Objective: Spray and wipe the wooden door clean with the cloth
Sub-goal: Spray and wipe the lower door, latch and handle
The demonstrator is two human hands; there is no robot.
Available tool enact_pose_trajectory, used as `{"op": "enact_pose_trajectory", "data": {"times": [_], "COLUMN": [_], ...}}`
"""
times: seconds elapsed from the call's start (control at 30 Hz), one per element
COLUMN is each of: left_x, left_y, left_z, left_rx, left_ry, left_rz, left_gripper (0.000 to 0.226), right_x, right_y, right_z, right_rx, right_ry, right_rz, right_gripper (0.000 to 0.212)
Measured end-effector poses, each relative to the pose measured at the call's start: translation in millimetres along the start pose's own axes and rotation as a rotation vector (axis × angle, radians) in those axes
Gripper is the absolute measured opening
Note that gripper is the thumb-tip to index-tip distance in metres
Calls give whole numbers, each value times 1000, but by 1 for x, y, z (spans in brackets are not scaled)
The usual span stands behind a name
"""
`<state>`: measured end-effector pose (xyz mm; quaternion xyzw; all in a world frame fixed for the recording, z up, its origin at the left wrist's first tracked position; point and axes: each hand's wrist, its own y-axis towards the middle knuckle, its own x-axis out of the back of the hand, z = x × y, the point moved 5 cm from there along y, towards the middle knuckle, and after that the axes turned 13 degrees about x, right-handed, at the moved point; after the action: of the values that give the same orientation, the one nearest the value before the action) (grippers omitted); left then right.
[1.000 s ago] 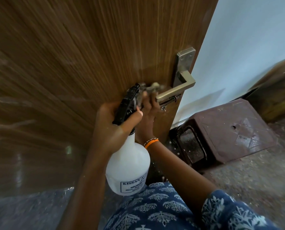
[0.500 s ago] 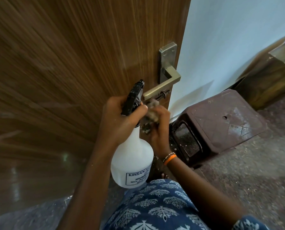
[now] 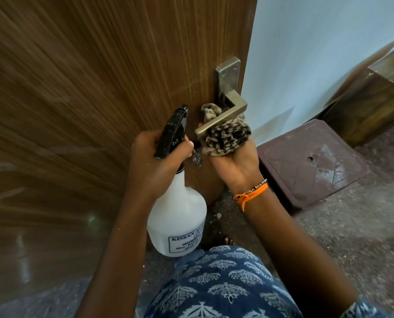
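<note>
You are crouching close to the door [image 3: 99, 88], which is standing straight ahead of both hands and running away to your left, grain upright. Your right hand [image 3: 235, 166] is gripping the cloth [image 3: 225, 136], bunched and pressed up against the underside of the lever [image 3: 221, 121], with a fold of it poking up behind the lever against the wood. The lever is lying at a slant, its free end pointing down and left toward your other hand, so the right hand is the nearer one for any wiping here (it is already touching the metal). Your left hand [image 3: 154, 161] is clenching the neck of the bottle [image 3: 177, 221], thumb beside the black trigger head [image 3: 172, 131]; whether a finger is on the trigger I cannot tell. The nozzle is aiming up at the wood just left of the lever. The right wrist is bending back, palm turning upward under the cloth; the left forearm is rising steeply with the bottle hanging below the fist. The wide face of the door to your left is probably awaiting spray and cloth next
</note>
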<state>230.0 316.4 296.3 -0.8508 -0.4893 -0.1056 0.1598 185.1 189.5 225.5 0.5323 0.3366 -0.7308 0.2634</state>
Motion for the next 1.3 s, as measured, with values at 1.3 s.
{"op": "enact_pose_trajectory", "data": {"times": [1.3], "left_x": [-23], "left_y": [19], "left_z": [-8], "left_rx": [9], "left_ry": [65], "left_rz": [68], "left_gripper": [28], "right_x": [-31], "right_y": [4], "right_z": [67], "right_rx": [1352], "right_ry": [-1964], "right_rz": [525], "right_gripper": [28]}}
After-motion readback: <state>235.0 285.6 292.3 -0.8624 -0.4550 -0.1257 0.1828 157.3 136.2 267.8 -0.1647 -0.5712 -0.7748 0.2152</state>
